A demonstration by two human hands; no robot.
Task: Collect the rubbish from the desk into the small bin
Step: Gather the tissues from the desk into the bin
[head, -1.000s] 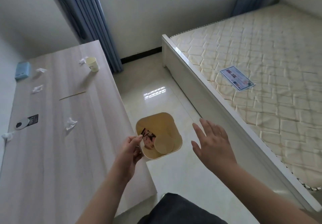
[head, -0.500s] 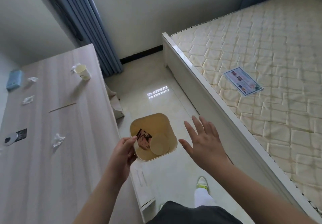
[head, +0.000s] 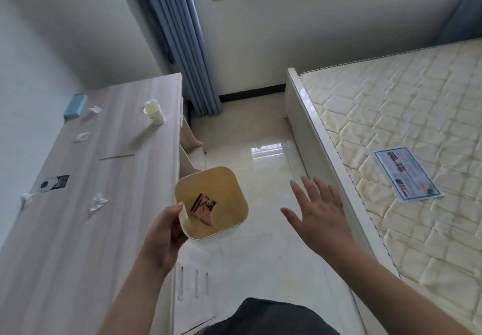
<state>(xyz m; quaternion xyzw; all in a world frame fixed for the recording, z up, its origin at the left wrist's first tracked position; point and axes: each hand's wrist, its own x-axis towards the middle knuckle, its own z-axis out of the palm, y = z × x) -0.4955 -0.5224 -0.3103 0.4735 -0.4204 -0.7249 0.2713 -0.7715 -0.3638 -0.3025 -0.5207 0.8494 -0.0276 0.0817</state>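
My left hand [head: 163, 233] grips the near-left rim of the small beige bin [head: 229, 181], held in the air beside the desk's right edge. A dark wrapper [head: 203, 205] lies inside the bin. My right hand [head: 320, 214] hovers open, fingers spread, to the right of the bin and apart from it. On the pale wooden desk [head: 78, 256] lie several crumpled tissues, one at mid desk [head: 97, 202], a wooden stick [head: 117, 156], a paper cup [head: 154, 114] and a dark wrapper with a round white disc [head: 53, 184].
A blue box [head: 75, 105] sits at the desk's far left by the wall. A bed with a bare mattress [head: 404, 139] fills the right, a leaflet [head: 407, 173] on it. Glossy floor [head: 250, 152] runs between desk and bed; white drawers [head: 194, 280] stand below the desk.
The view has tilted up and shifted left. My left hand has lifted the bin a little, keeping its grip. My right hand stays open beside it.
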